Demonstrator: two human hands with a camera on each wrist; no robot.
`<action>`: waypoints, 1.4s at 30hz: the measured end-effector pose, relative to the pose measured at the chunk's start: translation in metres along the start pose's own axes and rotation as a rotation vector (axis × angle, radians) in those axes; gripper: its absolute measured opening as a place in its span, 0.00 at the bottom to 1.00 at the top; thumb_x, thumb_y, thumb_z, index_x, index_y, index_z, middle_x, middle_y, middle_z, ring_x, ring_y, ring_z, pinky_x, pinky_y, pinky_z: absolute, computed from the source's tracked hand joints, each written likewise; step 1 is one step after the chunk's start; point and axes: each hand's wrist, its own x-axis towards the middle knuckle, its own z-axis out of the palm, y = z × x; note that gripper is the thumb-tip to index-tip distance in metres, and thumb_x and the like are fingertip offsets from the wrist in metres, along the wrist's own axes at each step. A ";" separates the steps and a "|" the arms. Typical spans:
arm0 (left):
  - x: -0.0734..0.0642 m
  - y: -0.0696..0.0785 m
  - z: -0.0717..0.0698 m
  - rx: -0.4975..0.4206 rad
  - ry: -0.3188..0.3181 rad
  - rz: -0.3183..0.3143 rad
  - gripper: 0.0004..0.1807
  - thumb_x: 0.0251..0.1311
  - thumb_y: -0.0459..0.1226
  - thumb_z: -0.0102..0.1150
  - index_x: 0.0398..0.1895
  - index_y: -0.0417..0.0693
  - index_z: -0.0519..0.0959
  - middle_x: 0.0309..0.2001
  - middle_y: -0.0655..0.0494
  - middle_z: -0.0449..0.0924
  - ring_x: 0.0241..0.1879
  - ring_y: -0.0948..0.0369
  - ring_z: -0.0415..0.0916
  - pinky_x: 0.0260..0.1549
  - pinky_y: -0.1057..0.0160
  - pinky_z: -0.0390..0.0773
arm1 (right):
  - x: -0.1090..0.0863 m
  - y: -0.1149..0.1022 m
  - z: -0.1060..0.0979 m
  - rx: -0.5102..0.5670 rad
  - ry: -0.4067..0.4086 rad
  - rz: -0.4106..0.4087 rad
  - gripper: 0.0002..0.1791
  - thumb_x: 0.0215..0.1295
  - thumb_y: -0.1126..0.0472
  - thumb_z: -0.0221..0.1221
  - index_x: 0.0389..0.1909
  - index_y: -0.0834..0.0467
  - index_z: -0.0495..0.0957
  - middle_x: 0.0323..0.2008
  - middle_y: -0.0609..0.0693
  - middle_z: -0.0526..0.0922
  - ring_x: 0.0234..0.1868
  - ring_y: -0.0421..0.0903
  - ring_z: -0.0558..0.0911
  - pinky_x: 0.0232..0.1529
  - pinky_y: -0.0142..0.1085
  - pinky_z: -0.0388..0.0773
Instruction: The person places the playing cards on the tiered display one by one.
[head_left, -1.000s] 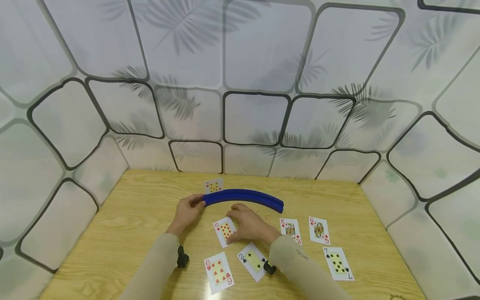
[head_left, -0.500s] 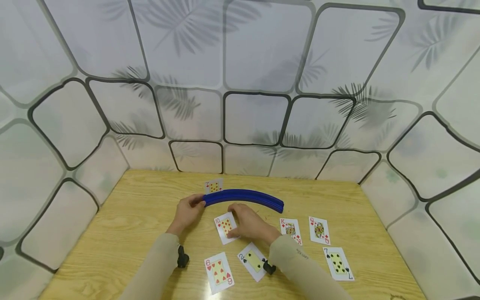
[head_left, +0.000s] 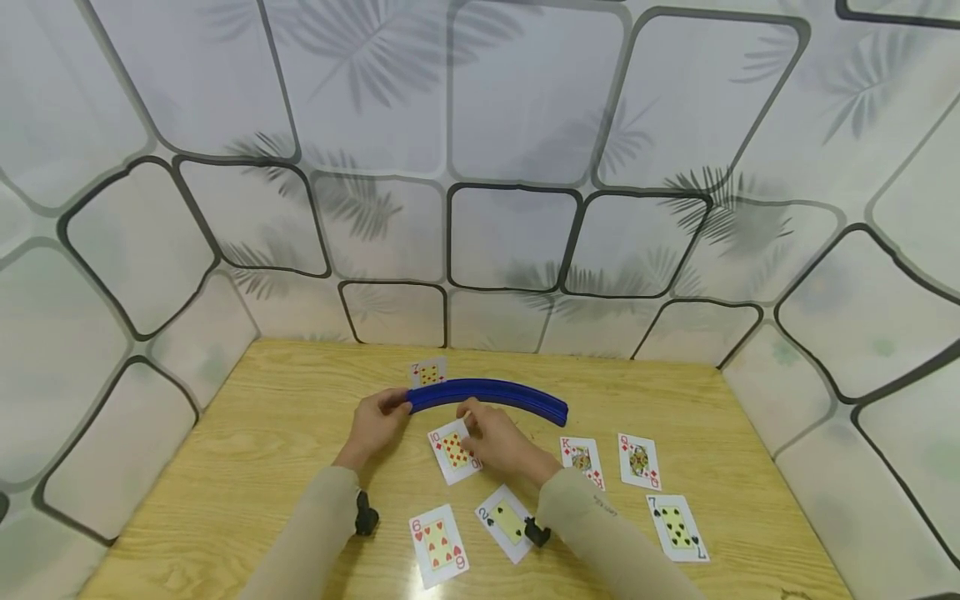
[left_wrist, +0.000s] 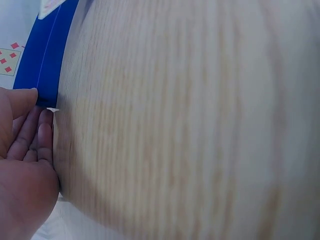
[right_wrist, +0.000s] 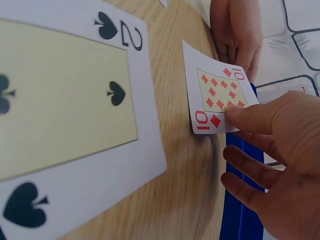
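Note:
A blue curved card holder (head_left: 487,390) lies across the table, and my left hand (head_left: 372,425) grips its left end between thumb and fingers. The seven of diamonds (head_left: 427,372) shows behind that end, its lower edge hidden by the holder. My right hand (head_left: 498,442) pinches the ten of diamonds (head_left: 452,452) by its right side, just in front of the holder. In the right wrist view the ten of diamonds (right_wrist: 215,92) is raised and slightly bent, with the thumb on its face.
Near me lie the six of hearts (head_left: 438,546) and the two of spades (head_left: 506,523), the latter partly under the right wrist camera. To the right are the king of diamonds (head_left: 581,458), queen of diamonds (head_left: 638,459) and seven of spades (head_left: 677,528). A patterned wall (head_left: 513,242) borders the table's back.
My right hand has taken the ten of diamonds between its fingers and shifted it slightly right and toward the holder. The left hand has stayed on the holder's end.

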 end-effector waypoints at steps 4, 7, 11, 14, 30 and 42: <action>0.000 0.000 0.000 -0.002 0.000 0.000 0.18 0.72 0.30 0.62 0.62 0.34 0.82 0.57 0.37 0.86 0.58 0.44 0.82 0.62 0.46 0.80 | 0.001 0.000 -0.002 0.026 0.018 -0.037 0.20 0.75 0.65 0.62 0.65 0.57 0.73 0.49 0.52 0.85 0.45 0.44 0.80 0.47 0.39 0.82; 0.000 0.000 0.000 -0.003 0.000 0.001 0.18 0.72 0.30 0.62 0.62 0.34 0.82 0.57 0.36 0.86 0.58 0.44 0.82 0.62 0.45 0.80 | 0.002 0.000 -0.004 0.031 0.040 -0.059 0.18 0.76 0.64 0.61 0.63 0.58 0.76 0.47 0.50 0.85 0.44 0.44 0.79 0.46 0.39 0.80; 0.000 0.000 0.000 -0.004 -0.001 0.003 0.18 0.72 0.30 0.62 0.62 0.34 0.82 0.57 0.36 0.86 0.58 0.44 0.82 0.62 0.45 0.81 | 0.004 0.000 -0.007 0.059 0.064 -0.073 0.14 0.77 0.64 0.60 0.59 0.57 0.80 0.46 0.48 0.85 0.44 0.43 0.78 0.47 0.39 0.79; 0.000 0.000 0.001 -0.003 -0.002 0.006 0.18 0.72 0.30 0.62 0.61 0.34 0.82 0.57 0.37 0.86 0.58 0.44 0.83 0.62 0.46 0.81 | 0.005 0.000 -0.008 0.073 0.081 -0.096 0.12 0.77 0.65 0.60 0.57 0.56 0.81 0.45 0.48 0.86 0.44 0.43 0.79 0.47 0.38 0.80; -0.001 0.002 0.001 -0.003 0.001 0.001 0.17 0.71 0.30 0.62 0.61 0.34 0.83 0.55 0.37 0.87 0.57 0.44 0.83 0.61 0.46 0.81 | 0.017 -0.005 -0.015 0.116 0.165 -0.091 0.08 0.77 0.64 0.61 0.52 0.57 0.83 0.45 0.52 0.87 0.46 0.46 0.83 0.48 0.40 0.82; -0.001 0.002 0.001 -0.014 0.003 -0.010 0.16 0.71 0.29 0.61 0.59 0.34 0.84 0.53 0.38 0.87 0.54 0.48 0.84 0.54 0.60 0.81 | 0.033 -0.009 -0.019 0.129 0.238 -0.092 0.09 0.77 0.65 0.60 0.52 0.60 0.83 0.44 0.54 0.87 0.42 0.44 0.82 0.46 0.38 0.82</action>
